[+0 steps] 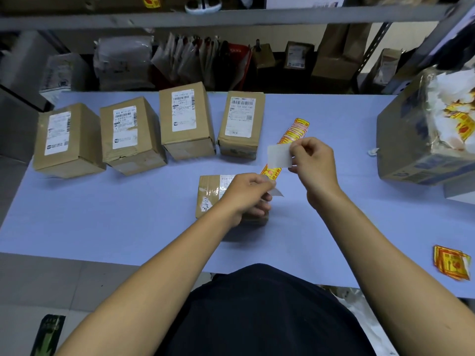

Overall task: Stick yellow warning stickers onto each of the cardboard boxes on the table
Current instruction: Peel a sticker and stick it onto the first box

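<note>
Stickers [293, 133] are lying in a yellow-and-red strip on the counter [102, 214], its long axis running from beside the right hand [312, 163] up and away toward the far edge. One near end of the strip is showing between the two hands. The right hand's grip is pinching a pale rectangle [279, 155] — whether it is a peeled sticker seen from behind or bare backing paper, I cannot tell. The left hand [248, 194] is closed on a small translucent scrap [276, 191] and is hovering over the nearest box [209, 195], which is lying flat just below and left of the pale rectangle, partly hidden by that hand.

That box is the closer target — the left hand is already above it, while the right hand is sitting slightly up and right of it. Four more boxes [186, 119] are standing in a row along the far side, each showing a white shipping label and no yellow sticker that I can see. A loose pile of stickers [451, 262] is lying at the near right edge.
</note>
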### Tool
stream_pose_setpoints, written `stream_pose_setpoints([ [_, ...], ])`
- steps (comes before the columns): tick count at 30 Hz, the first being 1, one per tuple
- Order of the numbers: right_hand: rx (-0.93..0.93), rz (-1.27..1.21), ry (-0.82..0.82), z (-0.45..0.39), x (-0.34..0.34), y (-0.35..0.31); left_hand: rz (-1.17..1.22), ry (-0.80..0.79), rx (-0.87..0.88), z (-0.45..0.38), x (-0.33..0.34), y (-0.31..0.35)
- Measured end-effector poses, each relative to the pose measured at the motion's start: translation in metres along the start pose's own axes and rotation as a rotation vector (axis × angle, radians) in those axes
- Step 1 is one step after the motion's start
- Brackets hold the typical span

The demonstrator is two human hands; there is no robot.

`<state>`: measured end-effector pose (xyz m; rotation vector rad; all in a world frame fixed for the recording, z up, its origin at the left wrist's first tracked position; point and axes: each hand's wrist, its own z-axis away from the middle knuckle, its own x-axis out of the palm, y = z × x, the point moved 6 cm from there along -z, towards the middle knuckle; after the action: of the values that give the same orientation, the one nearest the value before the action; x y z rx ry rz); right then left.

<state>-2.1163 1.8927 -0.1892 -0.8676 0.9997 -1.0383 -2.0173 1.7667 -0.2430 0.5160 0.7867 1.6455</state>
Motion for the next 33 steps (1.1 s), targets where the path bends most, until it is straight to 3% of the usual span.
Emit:
stream_pose_setpoints([
  [2,-0.054,0.074,0.007,0.003,0.005,-0.002,0.013,-0.016,-0.029,0.0,-0.005,-0.002],
  [7,-0.09,0.095,0.024,0.009,0.012,-0.004,-0.058,0.07,0.133,-0.005,-0.002,0.007],
  [11,-0.146,0.145,0.059,0.012,0.01,-0.003,-0.013,0.129,0.146,-0.007,-0.006,0.01],
  [17,-0.263,0.238,0.082,0.019,0.014,-0.003,0.109,-0.039,0.096,-0.001,-0.011,0.005],
  [23,-0.286,0.19,0.132,0.024,0.008,-0.007,0.021,0.026,0.141,-0.002,0.0,0.012],
  [25,-0.321,0.195,0.155,0.026,0.003,-0.011,0.123,0.01,0.119,0.001,0.005,0.014],
  [30,-0.518,0.301,0.133,0.037,0.005,-0.02,0.64,-0.069,-0.047,0.008,-0.002,0.02],
  [33,-0.687,0.403,0.048,0.047,0.016,-0.025,0.698,-0.056,-0.052,0.008,-0.013,0.031],
])
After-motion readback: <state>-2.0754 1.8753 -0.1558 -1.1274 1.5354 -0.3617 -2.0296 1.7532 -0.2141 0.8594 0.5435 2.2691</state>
